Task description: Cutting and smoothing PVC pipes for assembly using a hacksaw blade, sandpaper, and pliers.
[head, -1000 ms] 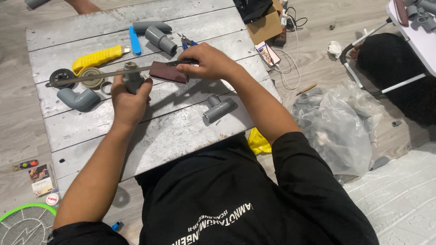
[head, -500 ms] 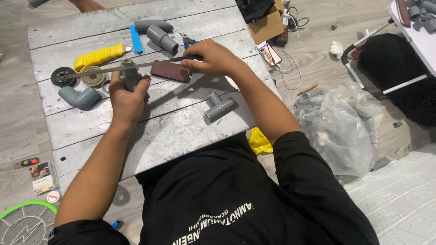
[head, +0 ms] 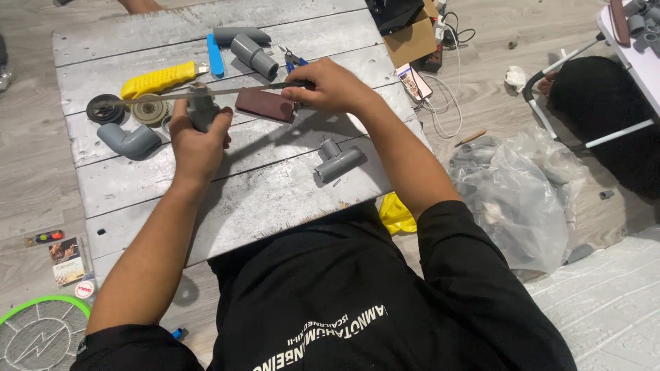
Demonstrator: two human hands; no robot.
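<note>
My left hand (head: 198, 141) grips a short grey pipe piece (head: 200, 104) and holds it down on the grey wooden board (head: 261, 192). My right hand (head: 332, 87) holds one end of a long thin saw blade (head: 206, 93) that lies across the top of the pipe piece. A dark red block (head: 265, 106) sits just under the blade between my hands. A grey pipe tee fitting (head: 337, 161) lies loose on the board below my right forearm.
On the board's far side lie a yellow utility knife (head: 159, 79), a blue tool (head: 216, 56), grey pipe fittings (head: 249, 47), a grey elbow (head: 128, 141) and tape rolls (head: 106, 108). A phone (head: 414, 81), cardboard box (head: 412, 41) and clear plastic bag (head: 515, 185) lie right.
The blade has slid a little along the pipe piece, with my right hand shifting slightly to the right. My left hand keeps its grip.
</note>
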